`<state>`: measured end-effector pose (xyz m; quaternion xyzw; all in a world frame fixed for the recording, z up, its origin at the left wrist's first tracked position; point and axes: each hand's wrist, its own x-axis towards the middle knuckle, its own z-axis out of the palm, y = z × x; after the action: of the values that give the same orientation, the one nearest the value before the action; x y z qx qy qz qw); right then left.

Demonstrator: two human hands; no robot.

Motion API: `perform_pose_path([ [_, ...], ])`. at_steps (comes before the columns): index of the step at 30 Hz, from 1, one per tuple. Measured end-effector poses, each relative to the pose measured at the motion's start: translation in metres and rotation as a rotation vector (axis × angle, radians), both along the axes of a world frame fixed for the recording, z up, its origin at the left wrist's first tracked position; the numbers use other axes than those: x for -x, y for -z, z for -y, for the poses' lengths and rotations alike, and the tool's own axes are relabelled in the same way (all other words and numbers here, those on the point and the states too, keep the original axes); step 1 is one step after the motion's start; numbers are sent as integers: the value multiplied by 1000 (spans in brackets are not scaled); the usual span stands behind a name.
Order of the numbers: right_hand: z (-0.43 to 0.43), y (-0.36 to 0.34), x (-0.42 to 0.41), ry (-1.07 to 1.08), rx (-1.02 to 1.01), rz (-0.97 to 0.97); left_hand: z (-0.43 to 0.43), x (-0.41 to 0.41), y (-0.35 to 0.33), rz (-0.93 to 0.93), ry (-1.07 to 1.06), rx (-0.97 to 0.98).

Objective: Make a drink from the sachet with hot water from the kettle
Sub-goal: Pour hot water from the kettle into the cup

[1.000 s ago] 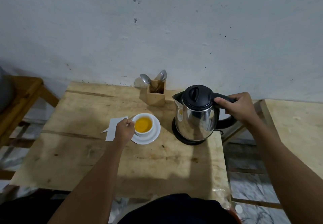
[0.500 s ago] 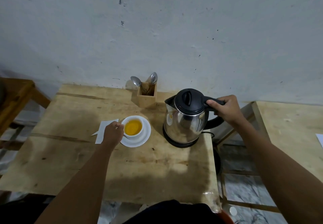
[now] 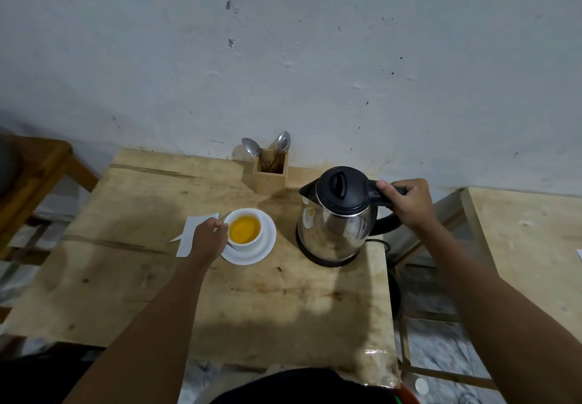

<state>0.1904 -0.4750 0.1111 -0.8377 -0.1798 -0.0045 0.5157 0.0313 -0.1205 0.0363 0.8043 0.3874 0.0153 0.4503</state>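
**Drink poured, kettle back on its base**

The white cup (image 3: 245, 229) on its saucer (image 3: 263, 246) already holds an orange-yellow liquid, so the pouring appears to be done. The steel electric kettle (image 3: 335, 218) stands upright on its black base (image 3: 327, 258) at the right of the wooden table (image 3: 220, 303), lid closed, spout turned toward the cup. The person's right hand (image 3: 406, 203) is wrapped around the kettle's black handle, fingers closed on it and thumb along the top; judging by the level stance of the kettle, it is set down rather than lifted.

The left hand (image 3: 209, 240) rests at the cup's left rim, fingers curled tight. It seems to pinch something thin, possibly a spoon handle or the cup's own handle, but the view is too small to say which. Just behind that hand lies a torn white sachet (image 3: 193, 235) flat on the table, apparently emptied.

What seems left is to let go of the kettle and stir the drink. Two metal spoons (image 3: 283, 142) stand in a wooden holder (image 3: 271, 177) by the wall, just behind the cup.

No brand, label or writing can be read on the kettle, the sachet or the crockery.
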Motion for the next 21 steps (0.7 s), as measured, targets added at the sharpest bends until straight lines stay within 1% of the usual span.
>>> perform_pose_path([
  [6, -9, -4, 14, 129, 14, 44, -2, -1, 3, -8, 19, -9],
  [11, -21, 2, 37, 386, 45, 99, -3, 0, 3, 1, 1, 34],
  [15, -40, -5, 49, 491, 89, 133, -8, 0, 6, 2, 9, 76],
  [18, -58, -20, 57, 517, 181, 191, -13, 0, 5, -3, 23, 114],
  [21, -87, -40, 65, 423, 293, 370, -17, 1, -1, -5, 54, 137],
])
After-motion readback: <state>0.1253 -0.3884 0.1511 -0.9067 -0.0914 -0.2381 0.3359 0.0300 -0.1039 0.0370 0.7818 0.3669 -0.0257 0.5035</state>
